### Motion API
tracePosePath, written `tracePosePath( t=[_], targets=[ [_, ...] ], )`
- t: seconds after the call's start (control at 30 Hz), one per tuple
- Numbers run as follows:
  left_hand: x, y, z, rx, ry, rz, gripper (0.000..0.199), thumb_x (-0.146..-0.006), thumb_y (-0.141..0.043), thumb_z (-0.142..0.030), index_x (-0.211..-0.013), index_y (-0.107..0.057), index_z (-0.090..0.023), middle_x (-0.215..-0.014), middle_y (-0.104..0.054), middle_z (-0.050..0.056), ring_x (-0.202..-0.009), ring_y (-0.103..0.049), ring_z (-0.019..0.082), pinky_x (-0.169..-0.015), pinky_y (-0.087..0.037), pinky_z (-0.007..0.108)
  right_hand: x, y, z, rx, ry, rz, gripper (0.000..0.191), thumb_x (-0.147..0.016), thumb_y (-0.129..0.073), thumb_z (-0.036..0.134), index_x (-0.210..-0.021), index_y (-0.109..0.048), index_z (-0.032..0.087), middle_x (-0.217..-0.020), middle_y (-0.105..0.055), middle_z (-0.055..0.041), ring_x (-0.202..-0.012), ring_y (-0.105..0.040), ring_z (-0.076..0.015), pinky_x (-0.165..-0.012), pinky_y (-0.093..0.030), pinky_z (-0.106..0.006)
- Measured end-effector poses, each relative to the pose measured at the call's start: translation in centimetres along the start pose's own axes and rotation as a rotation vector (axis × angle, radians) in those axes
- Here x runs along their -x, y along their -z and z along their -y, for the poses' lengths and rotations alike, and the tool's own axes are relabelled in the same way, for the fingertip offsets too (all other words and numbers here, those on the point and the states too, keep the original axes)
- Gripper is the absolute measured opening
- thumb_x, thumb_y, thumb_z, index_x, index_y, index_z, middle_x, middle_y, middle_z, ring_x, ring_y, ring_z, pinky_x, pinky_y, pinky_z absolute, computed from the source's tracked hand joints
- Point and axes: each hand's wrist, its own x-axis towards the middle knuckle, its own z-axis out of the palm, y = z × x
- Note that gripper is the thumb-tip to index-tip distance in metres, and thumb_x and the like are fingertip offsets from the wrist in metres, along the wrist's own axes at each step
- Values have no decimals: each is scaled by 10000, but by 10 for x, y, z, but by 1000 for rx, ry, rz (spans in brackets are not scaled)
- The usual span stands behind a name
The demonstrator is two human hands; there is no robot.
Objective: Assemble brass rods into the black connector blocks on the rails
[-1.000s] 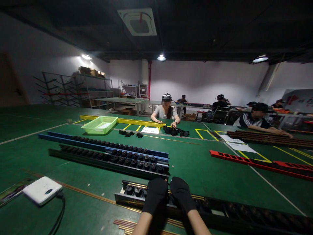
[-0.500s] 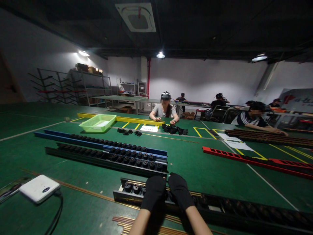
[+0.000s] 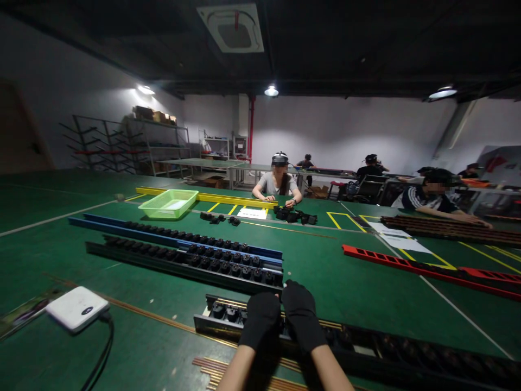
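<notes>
A black channel rail (image 3: 220, 329) lies across the table in front of me, with black sockets (image 3: 232, 314) in a row inside it and thin brass strips along its length. Both hands wear black gloves and are bent over this rail, close side by side. My left hand (image 3: 261, 319) curls down onto the row of sockets, its fingers mostly hidden from me. Beside it, my right hand (image 3: 300, 314) is also curled, its knuckles slightly higher and farther forward. Whatever the fingers grip is covered by the gloves.
Loose brass strips (image 3: 211, 370) lie by my forearms. At left is a white box (image 3: 77, 307) with a black cable. Beyond are filled rails (image 3: 179, 271), blue rails (image 3: 97, 222), a green basket (image 3: 169, 205) and a red rail (image 3: 378, 258). A co-worker (image 3: 279, 184) sits opposite.
The view has turned slightly left. My right hand has risen a little and moved forward, while my left hand stays over the rail.
</notes>
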Motion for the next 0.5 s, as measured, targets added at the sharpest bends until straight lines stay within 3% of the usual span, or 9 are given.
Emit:
tracePosePath(
  t=[0.33, 0.5],
  targets=[
    [-5, -3, -1, 4, 14, 34, 421, -1015, -367, -242, -969, -785, -208, -966, -796, 142, -887, -742, 300, -750, -529, 387, 9, -18, -3, -14, 90, 90, 357, -996, -454, 188, -1049, -807, 168, -1105, -789, -124, -1046, -740, -247, -996, -538, -317],
    [-1, -3, -1, 3, 6, -28, 440, -1013, -342, -225, -979, -780, -238, -956, -798, 111, -897, -735, 285, -775, -543, 390, 7, -9, 2, -10, 64, 114, 353, -1007, -459, 213, -1070, -801, 150, -1135, -779, -148, -1065, -740, -264, -983, -536, -333]
  ],
)
